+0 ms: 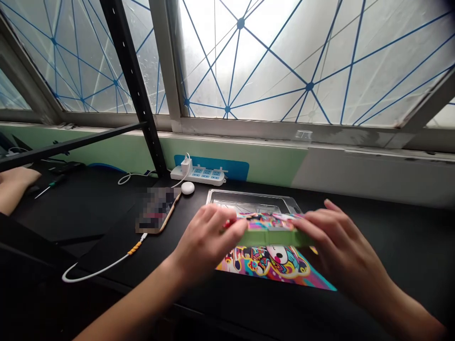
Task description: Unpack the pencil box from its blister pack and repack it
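Observation:
A flat green case (268, 238) with a colourful printed top is held level between my two hands, above the table. My left hand (213, 232) grips its left end, thumb along the near edge and fingers over the top. At the other end, my right hand (332, 237) has its fingers closed on the case; its thumb is mostly hidden. Under the case lies a bright sheet with cartoon artwork (266, 263), partly covered by the hands. Just behind is a clear plastic tray (249, 195), its front part hidden by the case.
To the left lie a phone (154, 213) on a white cable (103, 272) and a round white object (187, 188). A power strip (199, 176) stands against the wall. A black metal rack (142, 94), a screwdriver (50, 187) and another person's hand (19, 177) are farther left.

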`<state>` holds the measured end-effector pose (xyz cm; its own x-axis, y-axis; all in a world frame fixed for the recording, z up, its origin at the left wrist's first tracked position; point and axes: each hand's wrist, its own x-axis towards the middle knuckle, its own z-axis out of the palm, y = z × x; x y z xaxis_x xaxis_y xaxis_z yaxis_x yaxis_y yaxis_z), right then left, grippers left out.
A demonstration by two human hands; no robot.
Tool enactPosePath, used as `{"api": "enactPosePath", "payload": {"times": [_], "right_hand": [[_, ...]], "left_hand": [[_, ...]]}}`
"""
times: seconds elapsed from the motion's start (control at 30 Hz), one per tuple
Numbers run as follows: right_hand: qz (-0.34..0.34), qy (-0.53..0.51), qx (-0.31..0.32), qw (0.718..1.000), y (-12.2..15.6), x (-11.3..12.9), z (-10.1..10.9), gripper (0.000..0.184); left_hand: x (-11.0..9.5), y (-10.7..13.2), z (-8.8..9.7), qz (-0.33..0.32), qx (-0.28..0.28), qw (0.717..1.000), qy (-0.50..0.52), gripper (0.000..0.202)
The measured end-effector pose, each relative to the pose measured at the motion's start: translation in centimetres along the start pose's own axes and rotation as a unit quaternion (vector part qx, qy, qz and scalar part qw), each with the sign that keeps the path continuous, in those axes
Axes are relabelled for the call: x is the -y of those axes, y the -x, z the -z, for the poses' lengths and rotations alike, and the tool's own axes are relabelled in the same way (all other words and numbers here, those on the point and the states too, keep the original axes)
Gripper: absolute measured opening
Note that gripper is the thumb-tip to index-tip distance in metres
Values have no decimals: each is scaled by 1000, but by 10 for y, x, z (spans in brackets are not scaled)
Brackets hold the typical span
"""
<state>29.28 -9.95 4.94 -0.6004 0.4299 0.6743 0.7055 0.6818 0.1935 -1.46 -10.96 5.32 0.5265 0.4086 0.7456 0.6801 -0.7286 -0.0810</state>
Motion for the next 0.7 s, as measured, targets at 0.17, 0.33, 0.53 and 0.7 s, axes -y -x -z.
{"api": "enactPosePath", "payload": {"times": [0.17,0.33,0.53,0.7], "right_hand": [[56,-48,87,993,52,30,12,64],[25,-82,103,991,62,32,1,54],[-88,-155,156,972,76,14,-1,60],[-212,-259,221,916,72,-4,6,67]], "left_hand": [[-23,48,-3,-3,54,999,9,33],[-15,64,1,186,194,948,169,54],[-9,66,6,288,217,897,256,83],[-8,65,6,346,213,869,283,95]]}}
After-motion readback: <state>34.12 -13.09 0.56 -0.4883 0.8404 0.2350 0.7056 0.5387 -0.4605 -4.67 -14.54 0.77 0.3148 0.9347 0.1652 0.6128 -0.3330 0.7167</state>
